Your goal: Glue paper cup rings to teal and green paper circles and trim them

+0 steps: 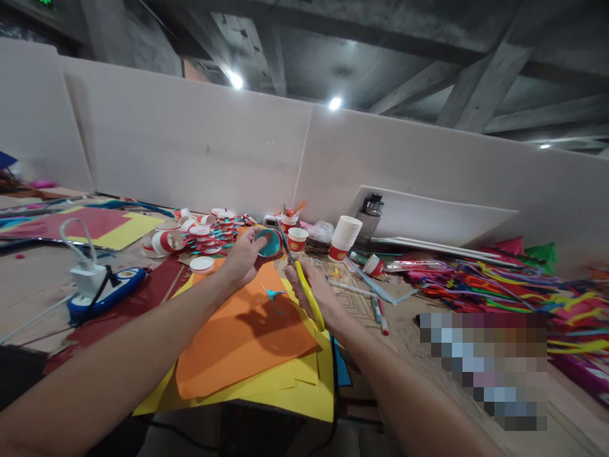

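Note:
My left hand (245, 257) grips a cut-down paper cup piece (269, 244) whose round face is teal, with the thumb pressed on it. My right hand (314, 289) is closed around the yellow handles of a pair of scissors (311, 298). The scissor blades point up and away, close beside the right rim of the cup piece; whether they touch it I cannot tell. Below both hands lies an orange sheet (247, 343) over yellow paper (314, 400). A small teal scrap (273, 294) rests on the orange sheet, and a white lid-like disc (202, 264) lies left of my left hand.
Cut red-and-white cup pieces (204, 238) are heaped at the back left. A paper cup (297, 240), a cup stack (346, 238) and a dark bottle (371, 219) stand behind. Colourful pipe cleaners (495, 279) spread rightward. A blue power strip (107, 295) sits left. White panels (200, 139) border the back.

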### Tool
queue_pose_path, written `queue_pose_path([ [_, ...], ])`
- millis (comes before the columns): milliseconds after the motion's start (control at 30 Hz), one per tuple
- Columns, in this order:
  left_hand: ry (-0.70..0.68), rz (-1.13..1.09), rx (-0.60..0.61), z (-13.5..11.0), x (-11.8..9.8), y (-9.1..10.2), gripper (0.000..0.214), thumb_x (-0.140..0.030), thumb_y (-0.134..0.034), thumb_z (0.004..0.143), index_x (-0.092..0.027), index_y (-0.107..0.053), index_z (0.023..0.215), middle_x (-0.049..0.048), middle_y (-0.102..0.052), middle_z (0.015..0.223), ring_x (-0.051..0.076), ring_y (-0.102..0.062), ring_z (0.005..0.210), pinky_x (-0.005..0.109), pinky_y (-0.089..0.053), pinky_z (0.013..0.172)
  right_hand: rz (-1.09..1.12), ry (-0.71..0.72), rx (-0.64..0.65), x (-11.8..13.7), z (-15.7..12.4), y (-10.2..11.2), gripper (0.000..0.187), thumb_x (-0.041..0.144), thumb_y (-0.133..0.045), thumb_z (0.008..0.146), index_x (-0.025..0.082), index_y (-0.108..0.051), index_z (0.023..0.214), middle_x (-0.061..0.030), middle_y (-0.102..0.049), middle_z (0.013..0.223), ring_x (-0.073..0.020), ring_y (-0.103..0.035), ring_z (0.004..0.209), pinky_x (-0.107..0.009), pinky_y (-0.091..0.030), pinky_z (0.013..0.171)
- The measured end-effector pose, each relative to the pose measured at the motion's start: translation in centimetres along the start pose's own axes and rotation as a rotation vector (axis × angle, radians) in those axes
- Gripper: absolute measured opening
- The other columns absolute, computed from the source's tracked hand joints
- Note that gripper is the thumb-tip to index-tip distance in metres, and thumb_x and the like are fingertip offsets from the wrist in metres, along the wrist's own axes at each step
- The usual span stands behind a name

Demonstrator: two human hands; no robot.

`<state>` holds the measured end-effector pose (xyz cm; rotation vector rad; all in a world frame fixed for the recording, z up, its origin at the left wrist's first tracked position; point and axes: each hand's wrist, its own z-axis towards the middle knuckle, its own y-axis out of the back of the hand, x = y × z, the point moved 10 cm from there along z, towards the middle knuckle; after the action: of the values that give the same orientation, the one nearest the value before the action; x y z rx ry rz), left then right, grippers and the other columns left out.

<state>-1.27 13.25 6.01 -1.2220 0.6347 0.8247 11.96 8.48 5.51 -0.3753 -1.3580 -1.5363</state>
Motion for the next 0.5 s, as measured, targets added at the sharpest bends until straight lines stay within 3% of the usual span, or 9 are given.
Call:
queue_pose_path([
  [500, 0.016, -0.031, 0.008, -0.05, 0.19, -0.11, 0.016, -0.014, -0.066, 0.073, -0.017, -0.059, 0.087, -0.0006, -0.065, 0.08, 0.011, -0.061, 0.067, 0.037, -0.056, 0.074, 0.022, 0.001, -0.056, 0.13, -0.05, 0.34, 0.033, 0.054, -0.045, 0.088, 0.021, -0.05, 0.085, 0.0048, -0.044, 0.057, -0.0086, -0.04, 0.048, -0.02, -0.033, 0.044],
])
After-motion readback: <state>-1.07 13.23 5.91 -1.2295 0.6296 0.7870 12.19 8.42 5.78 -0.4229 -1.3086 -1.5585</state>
